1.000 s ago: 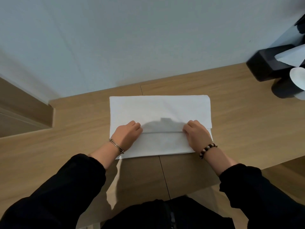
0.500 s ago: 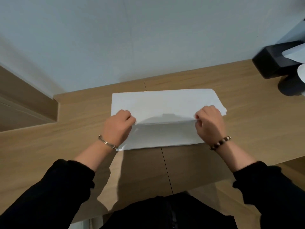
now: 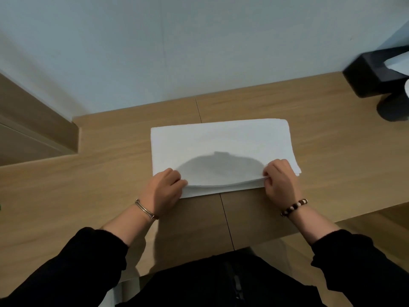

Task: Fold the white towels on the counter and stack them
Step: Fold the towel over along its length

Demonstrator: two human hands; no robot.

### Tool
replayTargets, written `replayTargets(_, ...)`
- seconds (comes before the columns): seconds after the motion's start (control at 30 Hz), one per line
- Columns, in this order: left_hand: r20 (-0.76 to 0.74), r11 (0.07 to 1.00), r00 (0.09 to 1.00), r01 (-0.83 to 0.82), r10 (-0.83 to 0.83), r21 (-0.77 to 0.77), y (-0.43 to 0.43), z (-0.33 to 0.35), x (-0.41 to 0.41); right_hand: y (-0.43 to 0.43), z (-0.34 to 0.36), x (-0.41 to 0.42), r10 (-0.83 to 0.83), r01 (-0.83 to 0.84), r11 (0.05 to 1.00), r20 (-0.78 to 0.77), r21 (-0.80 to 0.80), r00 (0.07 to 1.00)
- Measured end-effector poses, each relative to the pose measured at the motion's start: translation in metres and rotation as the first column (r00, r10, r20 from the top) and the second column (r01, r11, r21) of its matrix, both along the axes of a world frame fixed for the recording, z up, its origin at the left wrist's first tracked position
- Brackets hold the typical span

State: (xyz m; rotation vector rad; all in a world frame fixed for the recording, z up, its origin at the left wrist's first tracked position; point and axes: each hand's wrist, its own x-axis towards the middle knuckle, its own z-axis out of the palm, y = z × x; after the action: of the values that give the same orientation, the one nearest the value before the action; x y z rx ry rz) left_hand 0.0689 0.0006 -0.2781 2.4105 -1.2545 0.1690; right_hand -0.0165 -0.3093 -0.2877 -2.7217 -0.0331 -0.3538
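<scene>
While both hands hold it, the white towel (image 3: 221, 140) lies folded in a wide rectangle on the wooden counter (image 3: 106, 171), mid-scene, with its far edge close to the pale wall (image 3: 177, 52) but not touching it. Left hand (image 3: 162, 191) sits at the towel's near-left corner, fingers curled, pinching the near edge of the top layer. Right hand (image 3: 280, 183) is at the near-right corner, fingers also curled, pinching the same top edge. Between the hands that edge bows up slightly off the layer below. A strip of the lower layer shows nearer, flat on the counter. Layer edges are stepped at the towel's right side. A grey shadow falls across the towel's near middle. A counter seam (image 3: 226, 220) runs out from under the towel toward the person. Silver bangle (image 3: 145, 209) on the left wrist, bead bracelet (image 3: 294, 207) on the right wrist, black sleeves (image 3: 73, 269) on both arms. Far right: a black box (image 3: 371, 83) with something white in it, and a dark round object (image 3: 391, 109) just beside it, cut off by the frame.
</scene>
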Motion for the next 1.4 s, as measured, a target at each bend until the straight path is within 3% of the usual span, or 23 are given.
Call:
replayTargets(0.07,0.036,0.999,0.998,0.046,-0.046,-0.012,-0.003,-0.002,-0.003,-0.001,0.0,-0.002,-0.012,0.012,1.0,-0.011,-0.003,1.0)
replayTargets(0.17,0.042,0.989,0.992,0.117,-0.121,0.086,-0.001,-0.015,-0.009,0.002,-0.006,-0.008,-0.019,0.014,0.999,-0.121,-0.041,0.992)
replayTargets(0.4,-0.011,0.986,0.997,0.079,-0.078,0.145,0.005,-0.02,-0.003,0.004,-0.009,-0.004,-0.085,0.082,0.996,-0.219,-0.024,0.972)
replayTargets(0.53,-0.064,0.989,0.997,-0.041,0.05,0.14,-0.009,-0.01,0.023,-0.007,-0.004,0.036,-0.202,0.193,0.979,-0.337,-0.061,0.92)
replayTargets(0.6,-0.074,0.988,0.995,-0.056,0.068,0.146,-0.014,-0.009,0.029,-0.008,0.007,0.051,-0.267,0.281,0.959,-0.257,0.018,0.929)
replayTargets(0.67,-0.073,0.988,0.994,-0.072,0.082,0.14,-0.014,-0.013,0.029,-0.005,0.014,0.047,-0.204,0.208,0.978,-0.111,0.022,0.973)
replayTargets(0.8,-0.065,0.99,0.994,-0.08,0.088,0.12,-0.012,-0.021,0.028,-0.006,-0.001,0.016,-0.077,0.078,0.997,-0.233,-0.008,0.97)
replayTargets(1.1,0.126,0.997,0.99,0.074,-0.07,-0.032,-0.006,-0.021,0.027,-0.009,-0.009,0.022,-0.17,0.167,0.985,-0.259,-0.035,0.951)
replayTargets(1.4,0.13,1.0,0.991,0.015,-0.012,-0.022,-0.003,-0.036,0.015,-0.016,-0.01,0.024,-0.144,0.147,0.989,-0.255,-0.007,0.956)
